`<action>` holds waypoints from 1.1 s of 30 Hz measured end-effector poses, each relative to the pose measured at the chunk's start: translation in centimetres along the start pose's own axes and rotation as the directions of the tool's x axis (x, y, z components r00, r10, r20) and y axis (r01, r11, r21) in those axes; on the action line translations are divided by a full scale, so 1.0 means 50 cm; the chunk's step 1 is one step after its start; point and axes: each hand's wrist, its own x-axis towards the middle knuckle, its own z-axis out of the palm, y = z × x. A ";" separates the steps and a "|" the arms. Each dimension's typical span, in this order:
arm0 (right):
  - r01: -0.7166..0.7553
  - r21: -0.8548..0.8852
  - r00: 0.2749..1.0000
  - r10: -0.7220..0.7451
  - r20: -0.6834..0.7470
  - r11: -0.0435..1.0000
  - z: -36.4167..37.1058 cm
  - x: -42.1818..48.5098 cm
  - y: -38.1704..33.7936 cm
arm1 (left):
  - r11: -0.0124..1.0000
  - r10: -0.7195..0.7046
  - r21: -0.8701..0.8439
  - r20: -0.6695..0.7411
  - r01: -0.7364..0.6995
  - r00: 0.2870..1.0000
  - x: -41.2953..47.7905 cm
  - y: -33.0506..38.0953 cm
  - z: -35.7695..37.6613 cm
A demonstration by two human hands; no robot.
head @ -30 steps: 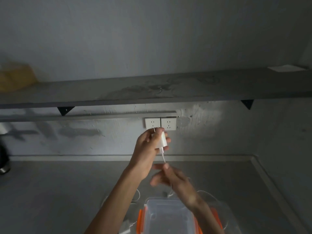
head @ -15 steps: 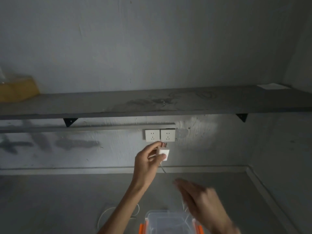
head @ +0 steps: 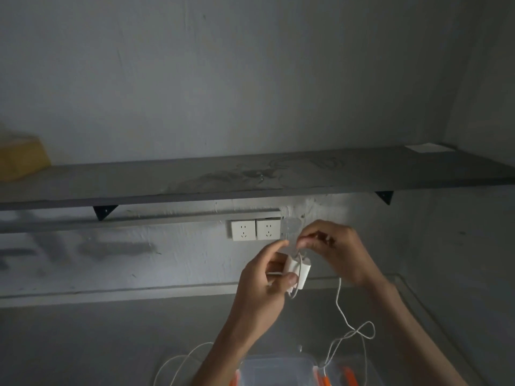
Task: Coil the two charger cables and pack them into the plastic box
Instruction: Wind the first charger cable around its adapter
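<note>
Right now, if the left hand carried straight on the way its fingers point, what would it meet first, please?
The left hand, holding the white charger plug, points up and toward the wall. It would probably meet the right hand first, which pinches the cable just beyond the plug; behind that comes the wall by the right-hand socket. Depth is unclear.

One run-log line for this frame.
left hand: holds white charger block | right hand: winding thin white cable | clear orange-latched plastic box: no cable visible inside

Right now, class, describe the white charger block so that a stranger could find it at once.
Find the long grey shelf, then the two white wall sockets under it. Just below and right, the left hand holds the charger block: the only white block off the wall, with thin cable looped around it.
</note>
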 end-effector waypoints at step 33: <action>0.273 -0.260 0.960 -0.278 0.017 0.926 -0.042 -0.045 -0.067 | 0.999 0.048 0.008 0.141 -0.049 0.989 0.004 0.023 -0.025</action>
